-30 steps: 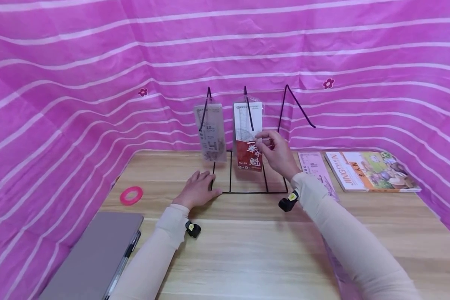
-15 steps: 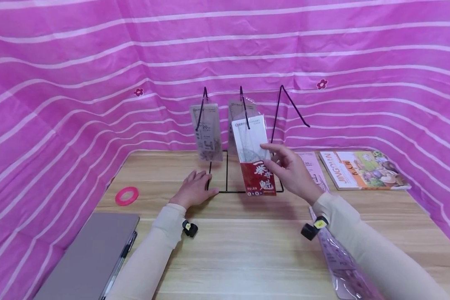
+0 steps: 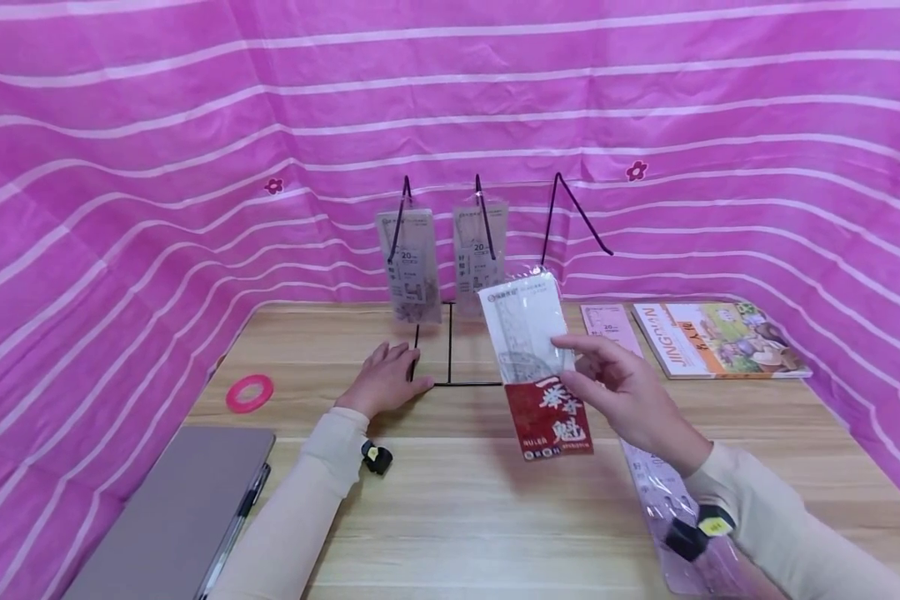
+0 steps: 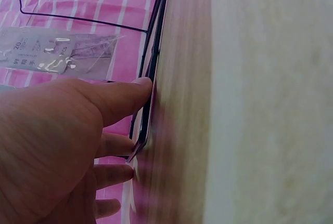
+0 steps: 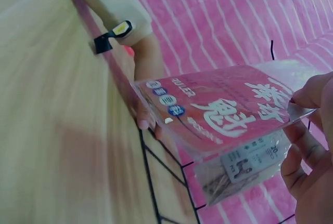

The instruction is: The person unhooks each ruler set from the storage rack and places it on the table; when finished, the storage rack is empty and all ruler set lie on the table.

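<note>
Packet (image 3: pixel 543 367): off its hook, nearer me, pinched in my right hand (image 3: pixel 630 400).
Left hand (image 3: pixel 384 383): flat, still pressing rack (image 3: pixel 450 350).

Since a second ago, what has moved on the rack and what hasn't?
The right hand has lifted the red-and-white ruler pack off the middle hook of the wire rack and drawn it toward the person. The left hand stays pressed on the rack's base; two grey ruler packs remain hanging.
</note>
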